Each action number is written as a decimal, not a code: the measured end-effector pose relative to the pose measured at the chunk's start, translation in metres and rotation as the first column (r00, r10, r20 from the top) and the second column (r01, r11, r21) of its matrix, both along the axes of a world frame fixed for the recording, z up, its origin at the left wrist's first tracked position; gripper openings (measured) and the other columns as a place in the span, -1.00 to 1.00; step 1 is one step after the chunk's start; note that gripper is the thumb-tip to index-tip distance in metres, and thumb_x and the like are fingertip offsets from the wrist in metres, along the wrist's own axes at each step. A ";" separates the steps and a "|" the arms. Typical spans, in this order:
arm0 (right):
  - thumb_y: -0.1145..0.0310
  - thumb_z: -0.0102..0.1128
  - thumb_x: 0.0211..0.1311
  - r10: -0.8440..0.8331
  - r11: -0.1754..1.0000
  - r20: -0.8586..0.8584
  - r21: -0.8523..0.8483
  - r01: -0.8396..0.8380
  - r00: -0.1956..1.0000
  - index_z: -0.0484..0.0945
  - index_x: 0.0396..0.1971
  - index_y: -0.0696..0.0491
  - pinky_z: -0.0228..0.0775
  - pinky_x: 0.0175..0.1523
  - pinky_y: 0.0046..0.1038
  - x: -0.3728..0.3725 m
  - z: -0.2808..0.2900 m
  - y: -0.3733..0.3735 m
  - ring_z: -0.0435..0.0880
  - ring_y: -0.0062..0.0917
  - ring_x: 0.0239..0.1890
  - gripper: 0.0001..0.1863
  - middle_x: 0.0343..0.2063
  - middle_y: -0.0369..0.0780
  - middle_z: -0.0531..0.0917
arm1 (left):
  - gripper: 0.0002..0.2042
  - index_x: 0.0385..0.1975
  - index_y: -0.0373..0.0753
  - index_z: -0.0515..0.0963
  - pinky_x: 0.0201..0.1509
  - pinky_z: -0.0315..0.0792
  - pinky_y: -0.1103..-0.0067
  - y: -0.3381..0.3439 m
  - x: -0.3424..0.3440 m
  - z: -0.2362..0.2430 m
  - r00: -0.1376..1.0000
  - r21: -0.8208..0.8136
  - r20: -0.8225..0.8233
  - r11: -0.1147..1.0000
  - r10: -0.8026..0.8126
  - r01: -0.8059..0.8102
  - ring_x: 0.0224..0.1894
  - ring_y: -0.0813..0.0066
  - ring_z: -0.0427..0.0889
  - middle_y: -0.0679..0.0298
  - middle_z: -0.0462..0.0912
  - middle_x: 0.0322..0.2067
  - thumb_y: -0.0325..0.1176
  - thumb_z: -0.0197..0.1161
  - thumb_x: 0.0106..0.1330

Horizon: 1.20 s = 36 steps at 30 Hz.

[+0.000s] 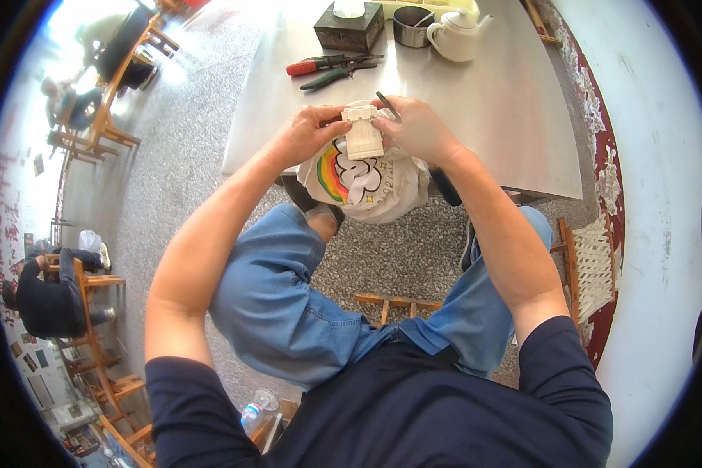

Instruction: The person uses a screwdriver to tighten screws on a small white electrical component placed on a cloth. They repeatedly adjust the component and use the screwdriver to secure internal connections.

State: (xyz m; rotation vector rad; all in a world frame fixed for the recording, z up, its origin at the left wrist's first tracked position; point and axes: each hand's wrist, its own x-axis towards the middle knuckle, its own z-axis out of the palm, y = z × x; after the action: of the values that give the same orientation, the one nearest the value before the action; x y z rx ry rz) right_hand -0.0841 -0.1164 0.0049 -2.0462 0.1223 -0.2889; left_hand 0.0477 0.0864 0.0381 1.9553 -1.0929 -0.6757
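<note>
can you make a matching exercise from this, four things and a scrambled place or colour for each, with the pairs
1. teapot
2. tissue box
3. pale block
4. white bag

A. dark, left of the metal mug
B. rainbow-printed
C. between the left hand and right hand
D. right of the metal mug

Pairs: 1-D, 2-A, 3-C, 4-B

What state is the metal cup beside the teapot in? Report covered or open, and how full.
Open: the metal cup shows no lid, and a slender utensil leans at its rim. Fullness: cannot tell.
</note>
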 end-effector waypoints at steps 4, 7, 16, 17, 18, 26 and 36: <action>0.34 0.28 0.30 -0.025 1.000 -0.003 0.006 0.025 1.000 0.62 0.03 0.23 0.55 -0.07 -0.36 -0.005 0.010 0.005 0.73 -0.35 -0.26 -0.63 -0.25 0.01 0.74 | -0.66 0.11 -0.34 0.63 -0.04 0.57 0.58 0.000 -0.004 0.004 1.000 -0.003 0.023 1.000 0.006 -0.006 -0.17 0.66 0.62 0.21 0.78 -0.20 -0.30 0.28 0.44; 0.34 0.28 0.30 -0.028 0.999 -0.040 -0.020 0.027 0.999 0.64 0.03 0.22 0.52 -0.04 -0.38 -0.005 0.015 0.006 0.72 -0.39 -0.23 -0.63 -0.26 -0.01 0.75 | -0.70 0.07 -0.37 0.63 -0.08 0.57 0.57 0.000 -0.006 0.007 0.998 -0.005 0.059 1.000 0.010 -0.009 -0.21 0.65 0.62 0.19 0.77 -0.23 -0.34 0.26 0.45; 0.28 0.29 0.29 -0.038 0.999 -0.117 0.033 0.042 0.992 0.66 0.01 0.23 0.53 -0.04 -0.39 -0.003 0.019 0.002 0.73 -0.43 -0.23 -0.61 -0.27 -0.03 0.76 | -0.65 0.10 -0.35 0.61 -0.08 0.58 0.50 -0.006 -0.009 0.008 0.995 0.071 0.074 0.995 0.070 -0.075 -0.21 0.53 0.68 0.13 0.76 -0.21 -0.24 0.23 0.47; 0.27 0.29 0.29 -0.038 0.996 -0.131 0.072 0.048 0.991 0.65 0.01 0.24 0.53 -0.04 -0.39 -0.002 0.019 0.002 0.72 -0.45 -0.22 -0.60 -0.27 -0.04 0.77 | -0.62 0.12 -0.35 0.60 -0.07 0.58 0.48 -0.007 -0.008 0.007 0.994 0.088 0.063 0.992 0.086 -0.092 -0.20 0.50 0.69 0.11 0.76 -0.19 -0.21 0.23 0.46; 0.30 0.29 0.29 -0.052 0.994 -0.098 0.088 0.061 0.994 0.65 -0.02 0.28 0.54 -0.11 -0.40 0.000 0.017 0.002 0.73 -0.46 -0.30 -0.61 -0.35 -0.06 0.75 | -0.58 0.15 -0.35 0.57 -0.04 0.58 0.47 -0.008 -0.008 0.005 0.996 0.099 0.033 0.991 0.082 -0.085 -0.16 0.47 0.70 0.09 0.76 -0.17 -0.18 0.24 0.44; 0.35 0.31 0.28 -0.072 0.980 -0.057 0.181 0.081 0.996 0.61 -0.03 0.38 0.55 -0.25 -0.43 0.010 0.004 -0.002 0.72 -0.48 -0.43 -0.60 -0.44 -0.05 0.74 | -0.24 0.36 -0.42 0.33 0.15 0.58 0.40 0.002 -0.010 0.011 0.985 0.153 0.170 0.988 -0.003 -0.023 0.13 0.21 0.65 -0.07 0.58 0.15 -0.04 0.40 0.30; 0.21 0.21 0.41 -0.060 0.990 -0.278 0.108 0.094 0.959 0.62 -0.15 0.29 0.55 -0.22 -0.35 -0.003 0.015 -0.016 0.74 -0.33 -0.35 -0.63 -0.38 0.01 0.72 | 0.05 0.46 -0.45 0.08 0.47 0.28 0.37 -0.007 -0.019 0.003 0.937 0.230 0.337 0.973 -0.094 0.014 0.40 -0.02 0.36 -0.20 0.36 0.33 -0.16 0.56 0.02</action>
State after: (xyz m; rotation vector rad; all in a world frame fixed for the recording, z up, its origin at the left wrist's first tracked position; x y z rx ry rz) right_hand -0.0876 -0.1323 0.0196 -1.9550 0.3826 -0.0417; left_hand 0.0286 0.0798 0.0408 2.3085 -1.3340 -0.5111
